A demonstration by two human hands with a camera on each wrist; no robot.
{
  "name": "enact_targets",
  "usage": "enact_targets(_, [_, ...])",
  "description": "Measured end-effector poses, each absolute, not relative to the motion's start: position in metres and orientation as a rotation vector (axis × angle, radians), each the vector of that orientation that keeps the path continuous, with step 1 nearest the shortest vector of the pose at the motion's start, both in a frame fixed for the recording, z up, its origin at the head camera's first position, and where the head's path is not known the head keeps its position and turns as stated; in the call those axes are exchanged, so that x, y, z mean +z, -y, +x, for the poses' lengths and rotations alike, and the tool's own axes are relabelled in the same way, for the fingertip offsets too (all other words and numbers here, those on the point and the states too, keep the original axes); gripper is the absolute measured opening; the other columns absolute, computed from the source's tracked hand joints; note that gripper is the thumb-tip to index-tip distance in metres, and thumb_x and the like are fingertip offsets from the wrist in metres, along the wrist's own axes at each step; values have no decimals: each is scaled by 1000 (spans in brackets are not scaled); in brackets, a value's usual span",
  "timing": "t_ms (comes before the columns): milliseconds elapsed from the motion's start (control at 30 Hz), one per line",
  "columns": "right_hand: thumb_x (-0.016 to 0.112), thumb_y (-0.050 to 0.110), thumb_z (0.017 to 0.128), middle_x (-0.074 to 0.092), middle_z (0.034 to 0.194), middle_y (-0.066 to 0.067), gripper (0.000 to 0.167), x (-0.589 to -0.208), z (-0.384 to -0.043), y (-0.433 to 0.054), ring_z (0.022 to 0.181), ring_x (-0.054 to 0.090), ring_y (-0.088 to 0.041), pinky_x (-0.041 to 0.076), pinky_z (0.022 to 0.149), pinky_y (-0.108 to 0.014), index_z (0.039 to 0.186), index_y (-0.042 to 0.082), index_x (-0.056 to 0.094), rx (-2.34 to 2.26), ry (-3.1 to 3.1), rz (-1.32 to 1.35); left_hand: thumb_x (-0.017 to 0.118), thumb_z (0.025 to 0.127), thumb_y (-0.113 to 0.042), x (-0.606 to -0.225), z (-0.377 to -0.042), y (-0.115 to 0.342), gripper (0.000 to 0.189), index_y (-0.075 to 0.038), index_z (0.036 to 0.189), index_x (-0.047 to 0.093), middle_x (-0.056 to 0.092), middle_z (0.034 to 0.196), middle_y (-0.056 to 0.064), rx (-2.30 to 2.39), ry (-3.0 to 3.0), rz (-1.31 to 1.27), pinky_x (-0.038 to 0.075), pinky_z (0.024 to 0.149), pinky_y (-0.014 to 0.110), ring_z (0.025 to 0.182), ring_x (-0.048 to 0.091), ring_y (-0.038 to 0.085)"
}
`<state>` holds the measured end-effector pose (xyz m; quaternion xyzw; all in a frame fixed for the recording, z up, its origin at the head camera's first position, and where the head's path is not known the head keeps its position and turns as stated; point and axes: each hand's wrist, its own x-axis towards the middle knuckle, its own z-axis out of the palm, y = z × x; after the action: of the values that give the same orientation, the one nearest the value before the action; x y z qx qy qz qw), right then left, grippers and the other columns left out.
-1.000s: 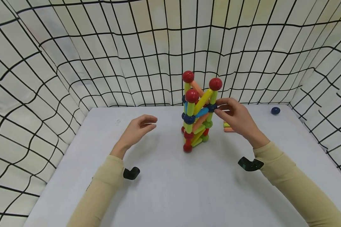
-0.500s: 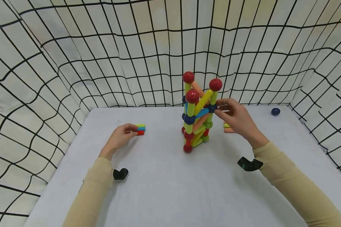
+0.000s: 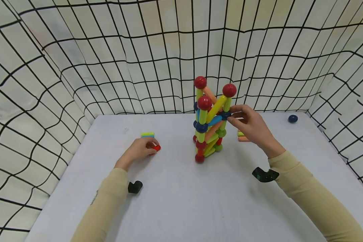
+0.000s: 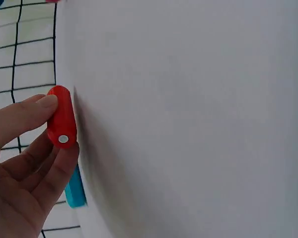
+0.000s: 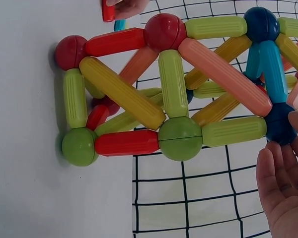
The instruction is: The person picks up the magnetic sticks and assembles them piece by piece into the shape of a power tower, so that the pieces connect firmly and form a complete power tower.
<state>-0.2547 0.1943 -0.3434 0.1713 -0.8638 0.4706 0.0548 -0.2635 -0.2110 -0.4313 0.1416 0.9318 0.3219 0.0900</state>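
Note:
A tower of coloured magnetic rods and balls [image 3: 202,116] stands upright on the table, three red balls on top. My right hand [image 3: 252,126] pinches a dark blue ball [image 5: 280,124] on the tower's right side. In the left wrist view my left hand [image 4: 25,153] pinches a short red magnetic rod [image 4: 63,116] between thumb and fingers, a pale magnet dot showing at its end. A blue rod [image 4: 75,188] lies just beyond those fingers. From the head, the red rod pokes out past the left fingertips, left of the tower.
A yellow-green rod [image 3: 147,134] lies beside the blue one, behind my left hand. More rods [image 3: 243,138], partly hidden by my right hand, lie right of the tower. A loose dark blue ball [image 3: 292,118] sits at the back right. Black netting [image 3: 157,67] rises around the table [image 3: 181,201].
My left hand reached left to the row of rods, took the red rod and moved it a little right and nearer. My right hand stays on the blue ball.

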Motion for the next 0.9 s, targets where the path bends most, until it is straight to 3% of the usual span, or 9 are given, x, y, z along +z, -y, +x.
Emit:
enact_targets(133, [63,20,97,54,128,-11,41,-344,-254,-194,115,59,-27,52,94,-34,133,4,52,1429,2618,526,65,94,-14,-409,-260,181,22,-12,116,65,68,105,7,1184,-2684,400,50,81,37,90,64,19])
enact_targets(267, [63,20,97,54,128,-11,41,-345,-254,-193,116,58,-27,52,94,-33,133,5,52,1427,2621,524,62,97,-21,-365,-254,143,30,-15,127,60,64,120,8,1577,-2531,353,50,94,42,102,65,22])
enact_targets(367, [63,21,97,54,128,-10,41,-345,-255,-194,115,59,-26,52,94,-34,133,5,52,1418,2625,516,63,97,-25,-328,-251,116,34,-16,130,58,62,121,9,1831,-2427,348,49,99,40,104,65,22])
enact_targets(567, [62,23,98,54,128,-11,40,-344,-255,-195,117,58,-28,51,96,-37,132,5,52,1411,2626,517,62,97,-21,-282,-251,81,31,-13,127,59,61,116,10,2094,-2357,347,54,90,30,98,67,21])
enact_targets(900, [62,24,98,53,129,-10,41,-344,-254,-194,117,57,-27,50,97,-39,133,5,52,1420,2630,520,60,98,-17,-266,-256,65,25,-8,121,62,57,114,12,2166,-2351,298,55,85,28,92,69,21])
